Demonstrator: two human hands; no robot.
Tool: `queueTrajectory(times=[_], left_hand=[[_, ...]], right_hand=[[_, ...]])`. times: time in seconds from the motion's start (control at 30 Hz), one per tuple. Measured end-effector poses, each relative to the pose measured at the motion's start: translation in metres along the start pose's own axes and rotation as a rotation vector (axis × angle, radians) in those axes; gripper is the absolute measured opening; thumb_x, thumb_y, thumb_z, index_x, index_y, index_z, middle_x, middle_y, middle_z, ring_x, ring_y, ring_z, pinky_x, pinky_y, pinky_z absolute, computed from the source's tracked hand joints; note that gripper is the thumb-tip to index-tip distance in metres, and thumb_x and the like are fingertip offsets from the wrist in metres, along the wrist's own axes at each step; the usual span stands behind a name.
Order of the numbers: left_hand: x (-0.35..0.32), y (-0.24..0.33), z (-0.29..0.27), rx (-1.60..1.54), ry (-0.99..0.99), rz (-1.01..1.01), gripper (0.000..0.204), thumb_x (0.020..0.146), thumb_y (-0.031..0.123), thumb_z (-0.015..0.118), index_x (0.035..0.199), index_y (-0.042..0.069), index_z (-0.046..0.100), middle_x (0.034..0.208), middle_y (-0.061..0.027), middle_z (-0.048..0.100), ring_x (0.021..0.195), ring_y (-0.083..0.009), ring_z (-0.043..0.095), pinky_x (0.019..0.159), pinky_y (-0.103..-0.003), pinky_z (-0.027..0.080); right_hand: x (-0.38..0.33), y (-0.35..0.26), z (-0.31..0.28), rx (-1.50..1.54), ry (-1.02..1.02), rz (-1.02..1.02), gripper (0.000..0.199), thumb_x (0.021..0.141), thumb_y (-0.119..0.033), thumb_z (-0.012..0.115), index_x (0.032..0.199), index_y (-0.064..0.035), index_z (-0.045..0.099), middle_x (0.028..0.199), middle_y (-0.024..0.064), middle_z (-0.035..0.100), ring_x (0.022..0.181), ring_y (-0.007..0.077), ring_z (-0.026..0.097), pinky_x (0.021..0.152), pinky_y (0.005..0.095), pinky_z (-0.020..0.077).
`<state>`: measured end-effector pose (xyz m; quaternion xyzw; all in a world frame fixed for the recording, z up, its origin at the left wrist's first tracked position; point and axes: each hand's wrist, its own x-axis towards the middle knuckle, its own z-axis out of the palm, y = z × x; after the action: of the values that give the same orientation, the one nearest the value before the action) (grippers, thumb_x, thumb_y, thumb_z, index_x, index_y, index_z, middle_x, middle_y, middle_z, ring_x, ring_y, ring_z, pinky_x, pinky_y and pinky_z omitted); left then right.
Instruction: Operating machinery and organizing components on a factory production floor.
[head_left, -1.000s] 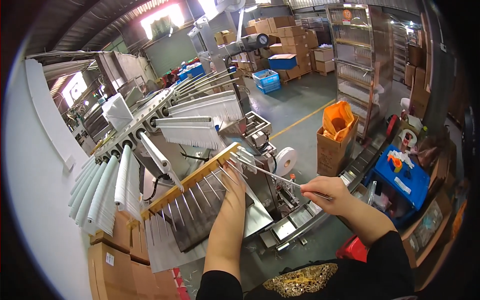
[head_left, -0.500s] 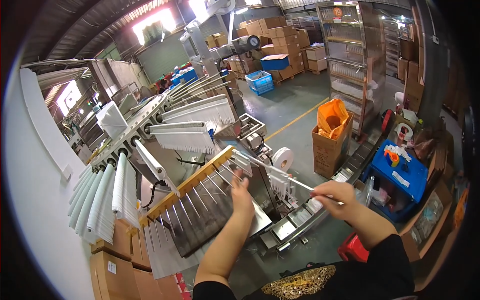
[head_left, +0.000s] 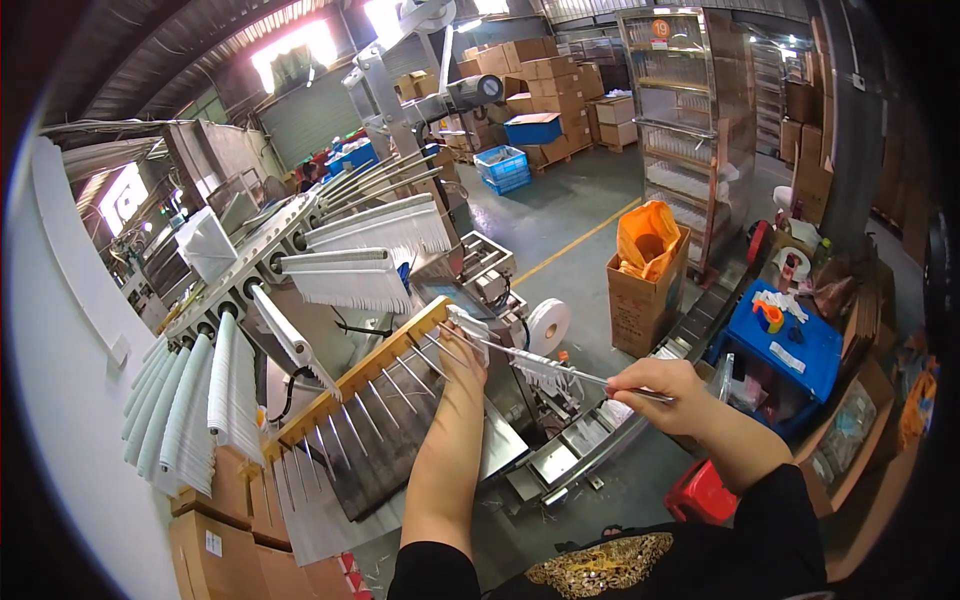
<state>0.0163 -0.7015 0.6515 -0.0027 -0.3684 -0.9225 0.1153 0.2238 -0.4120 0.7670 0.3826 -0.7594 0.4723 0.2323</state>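
Moved: both hands sit closer together than 1 s ago; right hand (head_left: 655, 385) has drawn in toward the rack; view has tilted slightly, machine looks nearer
Left hand: left hand (head_left: 462, 352) reaches up to the upper end of the pin rack (head_left: 375, 390), fingers curled about the near tip of the thin metal rod (head_left: 545, 363); cannot tell how firm the hold is
Right hand: fist closed, pinching the other end of the rod
Rod: spans between the 2 hands, roughly level, just above the rack's right end; small bunch of white strips (head_left: 545, 372) hangs from its middle
Progress: judging by the layout, this rod is mid-transfer at the rack; most rack pins look bare, so loading looks early; white bundles (head_left: 365, 262) already hang on the machine arms above
Left to do: seat or strip this rod; remaining pins apparently unfilled
Counts: 2 hands; 1 rod in hand; 1 wooden-edged rack, pins too many and too fine to count surely, roughly 15 plus; about 3 fanned white bundles on upper arms, about 6 hanging at left; 1 white tape roll (head_left: 547, 325); 1 blue crate (head_left: 790, 350) at right
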Motion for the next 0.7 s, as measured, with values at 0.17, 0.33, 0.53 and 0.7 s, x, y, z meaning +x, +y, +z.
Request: queueTrajectory(times=[0.17,0.33,0.53,0.7], left_hand=[[-0.009,0.005,0.004,0.122,0.07,0.061,0.011,0.093,0.017,0.048,0.1,0.014,0.056,0.081,0.0064,0.05,0.07,-0.0076,0.046,0.063,-0.022,0.035],[-0.025,0.021,0.024,0.265,0.191,0.07,0.012,0.092,0.015,0.05,0.1,0.012,0.057,0.087,0.0022,0.054,0.08,-0.0092,0.05,0.072,-0.024,0.04],[-0.025,0.016,0.03,0.279,0.075,0.218,0.01,0.09,0.02,0.05,0.09,0.013,0.058,0.067,0.0082,0.048,0.055,-0.0023,0.04,0.045,-0.02,0.027],[-0.015,0.016,0.004,0.227,0.078,0.159,0.018,0.09,0.016,0.044,0.101,0.009,0.057,0.077,0.0029,0.057,0.063,-0.0061,0.047,0.052,-0.021,0.033]], right_hand=[[-0.007,-0.006,0.003,-0.036,-0.015,-0.116,0.019,0.076,-0.001,0.07,0.094,0.0009,0.064,0.084,0.0131,0.066,0.073,0.0259,0.065,0.062,0.03,0.0517],[-0.029,-0.005,-0.014,-0.08,0.113,-0.093,0.019,0.075,0.002,0.068,0.094,0.0005,0.064,0.084,0.0119,0.067,0.072,0.0247,0.066,0.061,0.0294,0.0514],[-0.026,0.0,-0.014,-0.054,0.086,-0.046,0.019,0.077,0.0,0.067,0.096,-0.0006,0.065,0.084,0.011,0.067,0.074,0.0227,0.066,0.063,0.0287,0.0505],[-0.009,0.002,0.003,-0.01,0.051,-0.003,0.019,0.078,-0.002,0.068,0.096,-0.0009,0.065,0.085,0.0116,0.067,0.073,0.0238,0.065,0.064,0.0301,0.0511]])
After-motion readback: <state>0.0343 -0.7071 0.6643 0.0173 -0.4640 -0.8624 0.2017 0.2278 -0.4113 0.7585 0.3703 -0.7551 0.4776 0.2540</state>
